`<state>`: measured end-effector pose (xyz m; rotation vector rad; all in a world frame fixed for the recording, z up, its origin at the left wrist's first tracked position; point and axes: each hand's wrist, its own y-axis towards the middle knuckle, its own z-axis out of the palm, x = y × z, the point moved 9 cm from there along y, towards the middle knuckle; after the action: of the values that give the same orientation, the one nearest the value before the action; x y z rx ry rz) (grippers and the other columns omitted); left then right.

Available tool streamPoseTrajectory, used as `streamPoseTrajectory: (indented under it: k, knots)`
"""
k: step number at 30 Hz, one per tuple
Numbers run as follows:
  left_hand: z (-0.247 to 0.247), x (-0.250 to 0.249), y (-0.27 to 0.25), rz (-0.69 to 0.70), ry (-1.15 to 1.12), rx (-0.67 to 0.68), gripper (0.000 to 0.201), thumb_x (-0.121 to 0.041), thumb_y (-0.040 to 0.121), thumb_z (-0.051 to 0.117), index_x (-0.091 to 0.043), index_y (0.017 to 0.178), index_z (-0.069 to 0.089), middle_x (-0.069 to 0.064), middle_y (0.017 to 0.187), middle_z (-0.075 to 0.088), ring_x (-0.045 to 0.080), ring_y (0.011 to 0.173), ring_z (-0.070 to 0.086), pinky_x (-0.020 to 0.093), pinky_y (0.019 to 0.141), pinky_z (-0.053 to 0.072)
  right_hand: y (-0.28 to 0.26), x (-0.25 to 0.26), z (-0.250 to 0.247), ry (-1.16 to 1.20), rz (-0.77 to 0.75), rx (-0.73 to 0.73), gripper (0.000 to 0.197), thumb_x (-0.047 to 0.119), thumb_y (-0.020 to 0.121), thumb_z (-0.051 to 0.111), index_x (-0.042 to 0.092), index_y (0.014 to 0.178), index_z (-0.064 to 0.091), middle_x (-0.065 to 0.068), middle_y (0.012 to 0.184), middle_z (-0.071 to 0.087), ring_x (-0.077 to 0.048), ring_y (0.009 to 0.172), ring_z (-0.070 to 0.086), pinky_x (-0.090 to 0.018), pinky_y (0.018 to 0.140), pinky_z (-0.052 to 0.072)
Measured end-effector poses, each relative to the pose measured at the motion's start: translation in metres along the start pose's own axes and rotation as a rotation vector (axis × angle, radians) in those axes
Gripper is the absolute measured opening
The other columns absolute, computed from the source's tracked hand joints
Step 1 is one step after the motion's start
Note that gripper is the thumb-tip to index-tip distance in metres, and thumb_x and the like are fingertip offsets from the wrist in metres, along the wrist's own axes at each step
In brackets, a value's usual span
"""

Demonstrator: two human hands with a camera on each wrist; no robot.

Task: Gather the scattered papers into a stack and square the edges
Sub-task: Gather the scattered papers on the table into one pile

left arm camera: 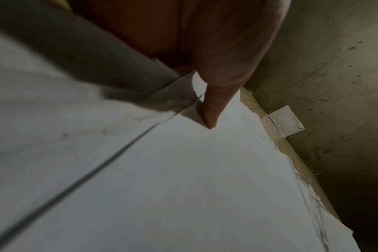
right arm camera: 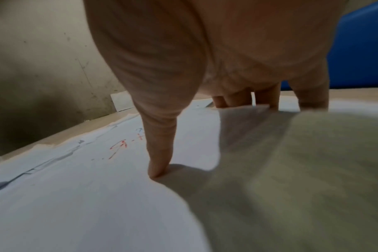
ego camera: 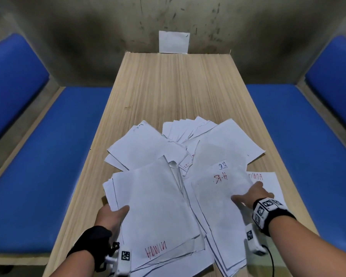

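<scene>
Head view: papers (ego camera: 168, 176) lie fanned and overlapping over the near half of the wooden table (ego camera: 168, 86), not yet one stack. Left hand (ego camera: 112, 214) pinches the left edge of a lifted bundle, thumb on top. Right hand (ego camera: 250, 194) pinches the right-hand sheets, thumb on the one marked "H.R". Risk: bringing the two bundles together could slide the loose sheets off the near edge.

Left wrist view: thumb (left arm camera: 209, 117) presses the top sheet; the other fingers are hidden beneath. Judged a thin pinch, so lower sheets may slip out.

Right wrist view: thumb (right arm camera: 160, 163) is on the paper, with fingers (right arm camera: 268, 98) curled under a raised edge. Risk: the bowed sheet creases or folds if pushed inward
</scene>
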<state>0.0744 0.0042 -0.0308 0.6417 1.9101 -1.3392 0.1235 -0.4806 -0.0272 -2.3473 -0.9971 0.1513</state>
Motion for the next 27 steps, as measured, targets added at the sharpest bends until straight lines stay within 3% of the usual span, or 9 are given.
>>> streamPoseTrajectory:
  k: [2, 4, 7, 9, 12, 16, 20, 23, 27]
  knots:
    - [0.001, -0.002, -0.002, 0.011, -0.005, -0.007, 0.015, -0.001, 0.090, 0.062, -0.008, 0.104, 0.062, 0.005, 0.086, 0.067, 0.020, 0.073, 0.063, 0.030, 0.072, 0.047, 0.001, 0.005, 0.006, 0.070, -0.056, 0.030, 0.071, 0.037, 0.067, 0.079, 0.003, 0.118, 0.044, -0.008, 0.091, 0.058, -0.029, 0.086, 0.060, -0.033, 0.067, 0.050]
    - [0.003, -0.004, -0.003, 0.029, -0.020, -0.012, 0.015, 0.000, 0.091, 0.061, -0.008, 0.103, 0.060, 0.006, 0.087, 0.066, 0.019, 0.072, 0.061, 0.028, 0.069, 0.045, -0.002, 0.014, 0.010, 0.094, -0.129, 0.041, 0.053, 0.034, 0.067, 0.076, 0.007, 0.107, 0.055, -0.006, 0.086, 0.062, -0.024, 0.075, 0.062, -0.030, 0.062, 0.051]
    - [0.004, -0.004, -0.003, 0.040, -0.031, -0.019, 0.017, 0.002, 0.091, 0.060, -0.009, 0.105, 0.059, -0.001, 0.080, 0.063, 0.019, 0.071, 0.060, 0.028, 0.069, 0.044, -0.006, 0.018, 0.019, 0.040, -0.164, 0.039, 0.043, 0.038, 0.063, 0.071, 0.015, 0.096, 0.055, -0.005, 0.091, 0.062, -0.027, 0.086, 0.061, -0.035, 0.075, 0.055]
    - [0.003, 0.000, 0.000, 0.022, -0.031, -0.021, 0.016, 0.001, 0.090, 0.062, -0.008, 0.104, 0.061, 0.003, 0.084, 0.066, 0.021, 0.074, 0.062, 0.031, 0.072, 0.047, -0.005, 0.017, 0.025, 0.005, -0.155, 0.036, 0.037, 0.038, 0.063, 0.067, 0.019, 0.093, 0.055, -0.006, 0.095, 0.061, -0.029, 0.091, 0.058, -0.041, 0.083, 0.054]
    - [0.002, 0.007, 0.005, -0.004, -0.037, -0.020, 0.020, 0.000, 0.088, 0.065, -0.007, 0.106, 0.064, 0.005, 0.088, 0.069, 0.026, 0.080, 0.066, 0.038, 0.082, 0.050, -0.009, 0.023, 0.022, 0.162, -0.215, 0.076, 0.023, 0.023, 0.076, 0.061, 0.012, 0.097, 0.061, -0.010, 0.098, 0.066, -0.030, 0.089, 0.062, -0.040, 0.084, 0.055]
    - [0.000, 0.010, 0.008, 0.005, -0.033, -0.030, 0.018, -0.001, 0.088, 0.065, -0.009, 0.104, 0.064, 0.002, 0.086, 0.069, 0.026, 0.080, 0.066, 0.037, 0.081, 0.049, -0.011, 0.016, -0.001, 0.357, -0.274, 0.066, 0.022, 0.022, 0.090, 0.061, 0.007, 0.106, 0.064, -0.012, 0.101, 0.068, -0.030, 0.092, 0.065, -0.033, 0.079, 0.050]
    - [-0.001, 0.013, 0.010, 0.005, -0.026, -0.033, 0.017, -0.002, 0.088, 0.065, -0.009, 0.103, 0.065, 0.003, 0.086, 0.069, 0.028, 0.082, 0.067, 0.037, 0.081, 0.050, 0.001, -0.006, -0.024, 0.657, -0.214, 0.025, 0.022, 0.022, 0.094, 0.058, 0.005, 0.106, 0.064, -0.014, 0.099, 0.070, -0.032, 0.090, 0.067, -0.042, 0.089, 0.053]
    - [-0.003, 0.014, 0.012, 0.004, -0.016, -0.034, 0.018, -0.004, 0.087, 0.066, -0.009, 0.105, 0.065, 0.004, 0.087, 0.069, 0.030, 0.084, 0.067, 0.039, 0.083, 0.050, 0.010, -0.018, -0.044, 0.759, -0.124, -0.095, 0.020, 0.022, 0.093, 0.058, 0.005, 0.102, 0.064, -0.016, 0.097, 0.068, -0.032, 0.087, 0.065, -0.038, 0.087, 0.051]
    - [-0.003, 0.017, 0.015, -0.001, -0.017, -0.032, 0.018, -0.004, 0.088, 0.066, -0.010, 0.105, 0.064, 0.004, 0.087, 0.069, 0.030, 0.085, 0.067, 0.039, 0.083, 0.050, 0.026, -0.045, -0.044, 0.524, 0.086, -0.153, 0.037, 0.027, 0.086, 0.062, -0.004, 0.107, 0.064, -0.022, 0.107, 0.064, -0.039, 0.095, 0.061, -0.040, 0.089, 0.051]
